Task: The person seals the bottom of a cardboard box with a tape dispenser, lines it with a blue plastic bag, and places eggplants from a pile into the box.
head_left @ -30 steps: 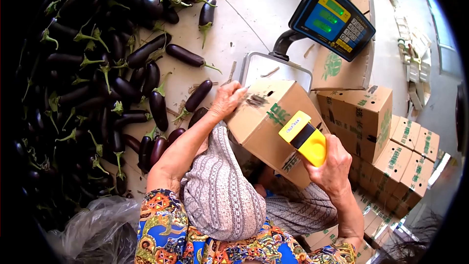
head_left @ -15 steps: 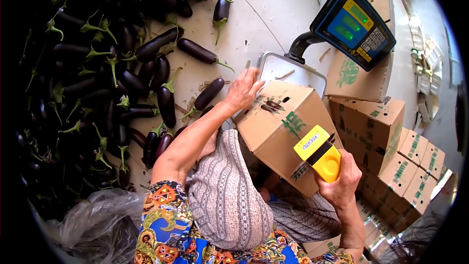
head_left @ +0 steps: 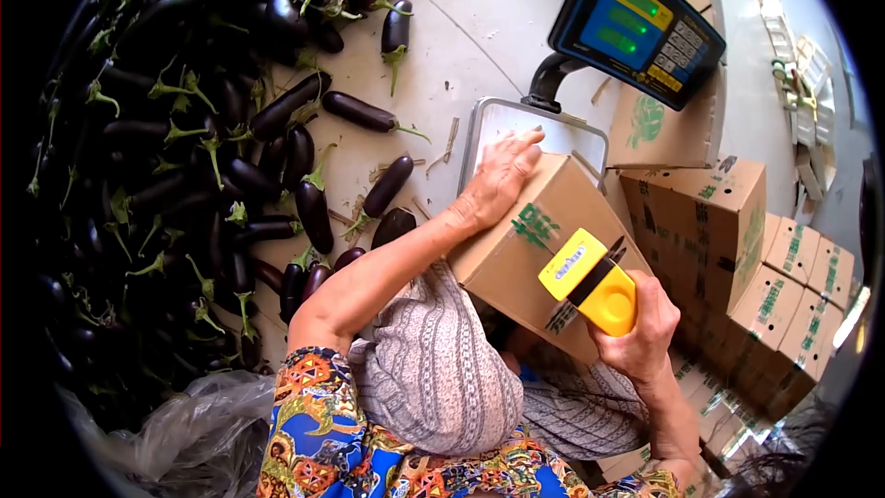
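A brown cardboard box with green print sits tilted in front of my knees, its far end over the edge of a metal scale platform. My left hand lies on the box's far left side, fingers stretched out towards the platform. In my right hand is a yellow tape dispenser with a black band, held against the near right part of the box. The fingers wrap around its lower end. Whether tape runs from it, I cannot make out.
A big heap of eggplants covers the floor on the left. The scale's lit display rises behind the platform. More cardboard boxes are stacked on the right. A clear plastic bag lies at the lower left.
My left hand has slid from the box's far corner onto its left side, fingers now flatter. The box has turned, hiding its hand hole. The dispenser has moved slightly left, and the view has shifted.
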Demonstrator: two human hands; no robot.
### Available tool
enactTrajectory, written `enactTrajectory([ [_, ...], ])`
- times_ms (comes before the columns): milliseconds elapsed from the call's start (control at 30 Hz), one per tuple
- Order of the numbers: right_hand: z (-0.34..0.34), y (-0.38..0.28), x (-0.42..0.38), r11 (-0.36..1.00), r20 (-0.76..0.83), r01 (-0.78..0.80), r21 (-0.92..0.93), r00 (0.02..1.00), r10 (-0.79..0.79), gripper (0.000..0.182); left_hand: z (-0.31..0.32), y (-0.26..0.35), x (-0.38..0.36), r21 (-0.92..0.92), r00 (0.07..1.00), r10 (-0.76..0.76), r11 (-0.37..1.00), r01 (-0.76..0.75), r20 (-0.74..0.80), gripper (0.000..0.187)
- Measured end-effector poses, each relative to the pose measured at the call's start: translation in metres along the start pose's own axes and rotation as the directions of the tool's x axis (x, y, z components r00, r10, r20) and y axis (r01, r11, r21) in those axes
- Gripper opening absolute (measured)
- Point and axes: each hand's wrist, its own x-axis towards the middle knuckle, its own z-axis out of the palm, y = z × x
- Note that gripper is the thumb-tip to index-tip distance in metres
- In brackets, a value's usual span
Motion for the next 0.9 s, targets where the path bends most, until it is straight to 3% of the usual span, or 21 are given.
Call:
enactTrajectory([
  [67,-0.001,0.002,-0.002,1.0,-0.014,0.024,-0.007,1.0,-0.024,0.055,-0.002,0.045,0.001,-0.002,0.99,0.066,0.998,-0.066,0.123,0.054],
  [100,-0.001,0.001,-0.002,0.999,-0.038,0.036,-0.013,0.999,-0.036,0.055,0.006,0.051,0.001,0.14,0.99,0.1,0.984,-0.113,0.1,0.055],
  [200,-0.001,0.001,-0.002,0.999,-0.062,0.034,0.0,0.998,-0.034,0.053,0.011,0.064,-0.003,0.301,0.991,0.098,0.946,-0.123,0.095,0.057],
  [233,-0.002,0.001,-0.004,0.999,-0.054,0.031,-0.012,0.998,-0.032,0.053,0.013,0.069,-0.005,0.487,0.988,0.123,0.859,-0.156,0.098,0.059],
  [333,-0.003,-0.001,-0.002,0.999,-0.048,0.033,-0.037,0.998,-0.035,0.051,0.017,0.08,-0.006,0.746,0.974,0.184,0.628,-0.222,0.134,0.061],
  [400,-0.007,-0.001,0.002,0.999,0.005,0.023,-0.044,1.0,-0.023,0.05,0.02,0.071,-0.004,0.795,0.973,0.205,0.57,-0.206,0.105,0.06],
  [467,-0.019,-0.001,0.001,0.999,0.112,0.011,-0.038,0.994,-0.006,0.052,0.014,0.071,-0.001,0.767,0.982,0.141,0.614,-0.184,0.123,0.057],
  [500,-0.026,0.004,-0.005,0.999,0.144,0.015,-0.043,0.99,-0.009,0.052,0.01,0.085,0.0,0.751,0.994,0.038,0.652,-0.106,0.107,0.054],
  [533,-0.034,0.012,-0.015,0.999,0.172,0.013,-0.05,0.985,-0.004,0.052,0.01,0.085,-0.001,0.761,0.992,0.096,0.637,-0.123,0.08,0.051],
  [567,-0.041,0.021,-0.025,0.998,0.2,0.018,-0.06,0.98,-0.005,0.052,0.01,0.087,0.0,0.8,0.995,0.053,0.592,-0.099,0.084,0.051],
  [733,-0.067,0.097,-0.125,0.999,0.064,-0.037,-0.029,0.997,0.039,0.055,0.013,0.094,0.0,0.836,0.999,-0.04,0.549,0.0,0.026,0.047],
  [900,-0.037,0.136,-0.198,0.989,-0.049,-0.15,0.016,0.987,0.151,0.056,0.015,0.096,-0.002,0.86,0.999,-0.019,0.51,-0.013,0.026,0.047],
])
